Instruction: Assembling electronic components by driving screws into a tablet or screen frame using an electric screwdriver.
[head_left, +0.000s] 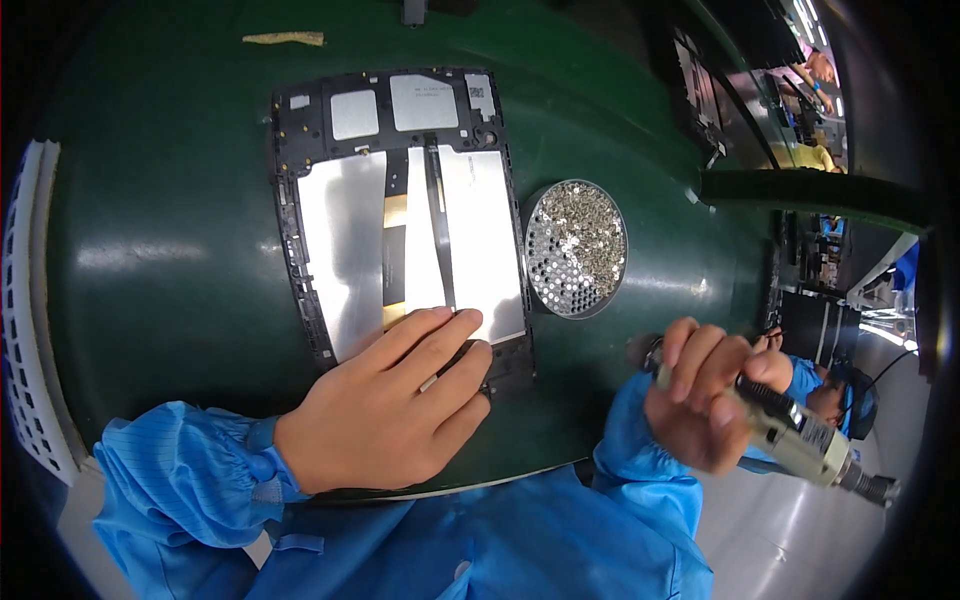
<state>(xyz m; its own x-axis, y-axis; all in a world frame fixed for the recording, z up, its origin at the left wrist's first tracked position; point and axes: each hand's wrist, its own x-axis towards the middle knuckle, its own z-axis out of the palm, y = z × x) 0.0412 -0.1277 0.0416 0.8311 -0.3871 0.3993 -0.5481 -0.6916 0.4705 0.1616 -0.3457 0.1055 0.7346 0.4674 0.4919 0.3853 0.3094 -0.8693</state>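
Note:
An opened tablet-like device (484, 235) lies on the green bench, with silvery battery panels and a black frame. My left hand (385, 405) rests flat across its near end, fingers stretched out and holding nothing. Two dark and gold flat cables run down between the panels, their near ends under my fingers. Raised off the bench at the right, my right hand (700, 400) is wrapped round a pale electric screwdriver (815, 445). One end of the tool points down to the right, away from the device. Beside the device's right edge sits a round dish holding many small silvery screws (585, 225).
The green bench (150, 330) has its near edge against my blue smock. A white slotted rail (35, 300) stands at the far left. A yellowish strip (285, 39) lies at the back. On the right, a dark green bar (810, 195) crosses, and a co-worker (835, 395) is beyond.

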